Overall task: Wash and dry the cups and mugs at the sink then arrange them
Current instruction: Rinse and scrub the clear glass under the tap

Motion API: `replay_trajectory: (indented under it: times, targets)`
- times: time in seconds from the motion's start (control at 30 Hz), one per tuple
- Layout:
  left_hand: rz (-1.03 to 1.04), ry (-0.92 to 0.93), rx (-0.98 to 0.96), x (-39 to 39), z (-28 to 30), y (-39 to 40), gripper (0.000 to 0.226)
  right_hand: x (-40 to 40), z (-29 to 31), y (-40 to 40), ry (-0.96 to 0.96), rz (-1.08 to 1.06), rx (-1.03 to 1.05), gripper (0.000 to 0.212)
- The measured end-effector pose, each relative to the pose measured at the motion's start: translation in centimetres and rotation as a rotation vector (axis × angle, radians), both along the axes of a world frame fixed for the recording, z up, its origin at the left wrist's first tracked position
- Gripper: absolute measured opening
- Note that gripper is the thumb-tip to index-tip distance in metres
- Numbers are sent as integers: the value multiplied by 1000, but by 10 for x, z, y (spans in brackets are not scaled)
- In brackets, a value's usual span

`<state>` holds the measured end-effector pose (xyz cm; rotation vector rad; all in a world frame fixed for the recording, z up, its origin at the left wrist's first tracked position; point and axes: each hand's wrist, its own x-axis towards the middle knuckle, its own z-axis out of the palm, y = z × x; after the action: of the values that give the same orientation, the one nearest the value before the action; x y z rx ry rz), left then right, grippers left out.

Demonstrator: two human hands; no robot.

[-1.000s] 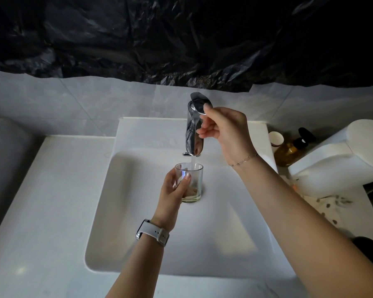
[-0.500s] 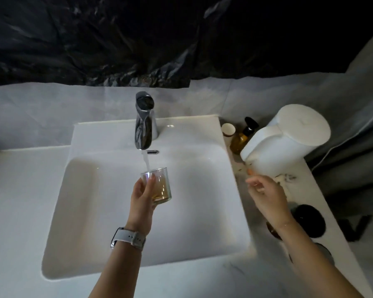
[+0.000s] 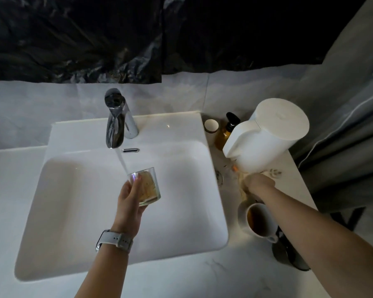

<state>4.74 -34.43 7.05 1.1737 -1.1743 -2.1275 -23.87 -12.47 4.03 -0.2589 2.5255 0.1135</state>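
Note:
My left hand (image 3: 129, 201) grips a clear glass (image 3: 150, 189) with a brownish tint inside and holds it tilted over the white sink (image 3: 73, 190). Water from the chrome faucet (image 3: 115, 119) runs onto its rim. My right hand (image 3: 260, 181) reaches over the counter to the right of the sink, just below a white jug-shaped container (image 3: 267, 136). It sits on something beige, and its fingers are hidden. A white mug (image 3: 244, 211) with brown residue stands under my right forearm. A dark cup (image 3: 289, 254) stands nearer me, partly hidden.
An amber pump bottle (image 3: 223, 134) and a small round jar (image 3: 211, 125) stand behind the white container. A grey curtain (image 3: 342, 125) hangs at the right edge of the counter. Black plastic sheeting covers the wall above.
My right hand left the faucet handle and moved right and down to the counter below the white container. Water now runs. The glass has tilted in my left hand.

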Motion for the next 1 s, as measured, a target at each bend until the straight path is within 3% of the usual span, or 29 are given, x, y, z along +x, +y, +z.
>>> replay_trajectory:
  times: [0.07, 0.2, 0.33, 0.43, 0.57, 0.73, 0.8, 1.0]
  targets:
    - [26, -7, 2, 5, 3, -7, 69, 2, 4, -3, 77, 94, 38, 23]
    - [11, -8, -15, 15, 6, -23, 81, 5, 18, 1, 151, 170, 30, 14]
    - [-20, 6, -12, 18, 9, -34, 63, 22, 58, 6, 280, 256, -101, 19]
    - [-43, 39, 22, 19, 8, -39, 57, 45, 91, 1, 305, 240, -334, 17]
    - [-46, 52, 78, 19, 9, -45, 58, 90, 131, -25, 170, 37, -813, 17]
    - [-92, 60, 96, 19, 17, -54, 71, 133, 120, -73, -121, -399, -1392, 19]
    - [-152, 71, 97, 19, 19, -59, 62, 146, 106, -91, -237, -526, -1420, 8]
    - [-272, 36, 82, 25, 17, -74, 59, 158, 86, -125, -596, -610, -1361, 14]
